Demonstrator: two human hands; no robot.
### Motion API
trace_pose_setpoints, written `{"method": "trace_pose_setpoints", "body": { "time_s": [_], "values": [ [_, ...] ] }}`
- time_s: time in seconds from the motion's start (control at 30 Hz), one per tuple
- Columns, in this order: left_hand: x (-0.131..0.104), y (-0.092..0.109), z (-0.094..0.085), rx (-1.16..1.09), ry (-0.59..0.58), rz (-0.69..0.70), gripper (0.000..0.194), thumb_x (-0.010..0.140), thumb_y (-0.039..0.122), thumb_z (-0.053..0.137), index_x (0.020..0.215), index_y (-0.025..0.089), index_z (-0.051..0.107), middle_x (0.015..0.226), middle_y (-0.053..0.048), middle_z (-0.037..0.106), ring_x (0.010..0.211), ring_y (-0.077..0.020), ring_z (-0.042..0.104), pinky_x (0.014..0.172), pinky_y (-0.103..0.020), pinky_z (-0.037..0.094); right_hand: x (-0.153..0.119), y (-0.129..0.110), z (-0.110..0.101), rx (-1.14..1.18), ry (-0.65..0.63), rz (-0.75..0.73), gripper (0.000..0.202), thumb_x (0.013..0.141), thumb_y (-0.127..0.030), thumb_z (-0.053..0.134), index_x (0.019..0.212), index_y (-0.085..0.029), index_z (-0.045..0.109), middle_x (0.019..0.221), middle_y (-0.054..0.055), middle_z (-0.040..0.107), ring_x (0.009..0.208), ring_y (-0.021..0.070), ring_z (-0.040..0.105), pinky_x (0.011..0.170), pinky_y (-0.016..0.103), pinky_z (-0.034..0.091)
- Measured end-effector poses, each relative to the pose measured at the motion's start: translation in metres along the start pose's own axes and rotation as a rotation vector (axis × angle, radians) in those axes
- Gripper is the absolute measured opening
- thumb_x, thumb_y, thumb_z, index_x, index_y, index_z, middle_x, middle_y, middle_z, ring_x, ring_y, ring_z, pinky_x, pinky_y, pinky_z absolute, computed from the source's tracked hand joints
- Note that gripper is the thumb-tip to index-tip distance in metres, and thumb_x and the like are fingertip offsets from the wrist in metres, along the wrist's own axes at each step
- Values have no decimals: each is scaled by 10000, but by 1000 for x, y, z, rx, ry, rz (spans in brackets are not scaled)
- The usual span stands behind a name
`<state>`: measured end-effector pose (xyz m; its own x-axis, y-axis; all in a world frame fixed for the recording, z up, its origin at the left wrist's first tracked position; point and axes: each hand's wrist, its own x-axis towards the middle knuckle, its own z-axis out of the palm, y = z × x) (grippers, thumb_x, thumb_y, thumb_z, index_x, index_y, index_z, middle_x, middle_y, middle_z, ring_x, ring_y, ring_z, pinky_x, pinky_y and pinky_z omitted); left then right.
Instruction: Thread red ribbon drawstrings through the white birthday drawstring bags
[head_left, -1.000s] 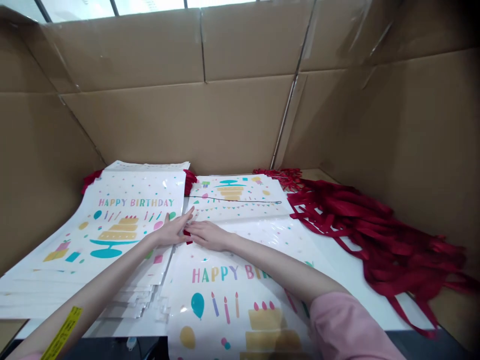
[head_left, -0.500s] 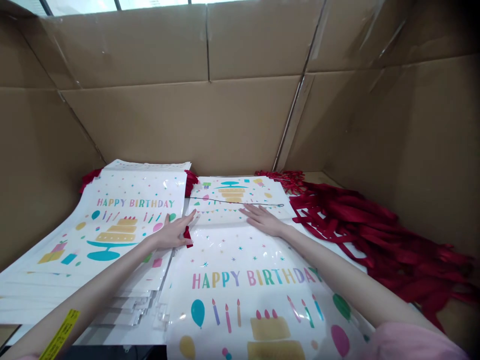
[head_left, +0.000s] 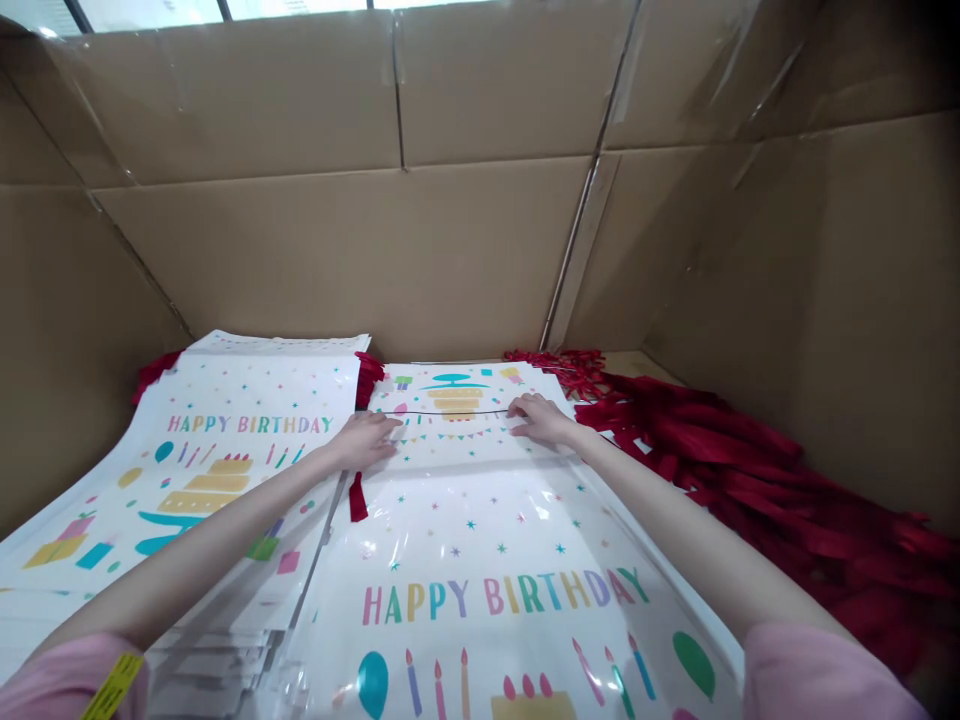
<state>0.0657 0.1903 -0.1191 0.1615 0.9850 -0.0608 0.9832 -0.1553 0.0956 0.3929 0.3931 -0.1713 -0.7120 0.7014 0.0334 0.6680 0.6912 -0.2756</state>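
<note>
One left hand (head_left: 367, 440): fingers are stretched to the right, laid over the left edge of the printed sheet, by the left end of the cord.

One right hand (head_left: 538, 418): fingers are bent over the cord's right end; well apart the two hands are kept, and whether anything is pinched by either cannot be told.

Dark cord (head_left: 446, 412): drawn nearly straight between the hands, it is laid across the upside-down cake print, just above a row of bunting.

Printed sheet (head_left: 480, 510): spread flat under both hands, marked by a crease across its upper part; "HAPPY BIRTHDAY" is shown below, with candles and balloons, and the glossy surface is caught by the light.

Red strip (head_left: 358, 500): seen poking out below the left hand, over the sheet's left edge.

Left stack (head_left: 262, 380): many sheets of similar print are piled just beside, partly covered by the left forearm.

Red bundle (head_left: 369, 375): wedged at the back, between the stack and the sheet.

Ribbon heap (head_left: 720, 450): over on the right, red loops are piled loosely, partly blocked by the right arm.

Cardboard wall (head_left: 337, 250): everything is enclosed by it at the back and sides.

Yellow label (head_left: 112, 688): worn on the pink left sleeve (head_left: 67, 675).
</note>
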Motion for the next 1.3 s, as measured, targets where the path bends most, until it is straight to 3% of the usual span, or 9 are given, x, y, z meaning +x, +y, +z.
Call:
{"method": "trace_pose_setpoints", "body": {
  "time_s": [0.13, 0.27, 0.37, 0.5, 0.63, 0.77, 0.9, 1.2, 1.3],
  "values": [
    [32, -4, 11, -11, 23, -71, 269, 814, 308, 568, 1064, 210, 576, 1047, -76, 611, 1026, -290, 519, 850, -384, 345, 14, 0, -9, 26, -87, 17, 256, 645, -310, 751, 840, -200, 628, 838, 37, 627, 894, 223, 545, 712, 275, 379],
    [47, -13, 14, -67, -3, -83, 161, 742, 295, 658, 841, 190, 586, 776, -14, 637, 810, -227, 583, 689, -285, 365, 13, -3, -12, 46, -101, 15, 165, 663, -270, 728, 744, -185, 611, 746, 4, 631, 726, 162, 565, 636, 241, 357],
    [45, -15, 12, -104, 51, -61, 102, 765, 267, 627, 772, 188, 563, 774, 3, 634, 736, -177, 585, 617, -242, 361, 5, -9, -14, 43, -35, -13, 99, 713, -236, 673, 754, -186, 598, 737, 2, 630, 721, 158, 563, 639, 235, 354],
    [26, -7, 1, -120, 176, -14, 64, 834, 229, 542, 879, 201, 576, 902, -8, 648, 802, -165, 591, 665, -242, 388, -16, -21, -26, 3, 101, -63, 81, 796, -182, 555, 862, -197, 600, 778, 31, 630, 792, 188, 555, 702, 261, 355],
    [0, 7, -15, 60, 466, 199, 163, 899, 170, 443, 940, 204, 596, 887, -35, 658, 795, -174, 579, 724, -291, 390, -40, -32, -45, -92, 341, -259, 129, 827, -117, 476, 767, -181, 570, 790, 57, 624, 791, 195, 547, 721, 285, 373],
    [-26, 21, -28, 329, 798, 473, 158, 862, 90, 461, 829, 192, 577, 853, -69, 637, 763, -188, 541, 683, -318, 395, -67, -44, -60, -216, 622, -490, 164, 843, -78, 455, 740, -180, 533, 921, 83, 623, 863, 202, 524, 759, 318, 393],
    [-47, 34, -39, 441, 969, 574, 145, 843, 75, 509, 853, 214, 548, 842, -56, 624, 761, -181, 521, 710, -338, 413, -96, -57, -69, -338, 736, -594, 200, 864, -54, 428, 751, -188, 525, 829, 71, 615, 764, 181, 508, 689, 309, 406],
    [-68, 60, -49, 398, 862, 554, 236, 854, 78, 493, 1040, 209, 552, 881, -64, 630, 807, -196, 541, 716, -342, 414, -135, -81, -88, -248, 792, -653, 189, 882, -73, 434, 814, -194, 563, 910, 42, 701, 870, 163, 636, 744, 289, 503],
    [-70, 78, -50, 230, 710, 535, 283, 881, 146, 501, 1156, 211, 521, 961, -75, 626, 886, -207, 546, 775, -343, 424, -144, -89, -93, -246, 724, -597, 219, 886, -92, 406, 788, -197, 571, 895, 43, 710, 872, 171, 650, 757, 300, 510]
  ]
}}
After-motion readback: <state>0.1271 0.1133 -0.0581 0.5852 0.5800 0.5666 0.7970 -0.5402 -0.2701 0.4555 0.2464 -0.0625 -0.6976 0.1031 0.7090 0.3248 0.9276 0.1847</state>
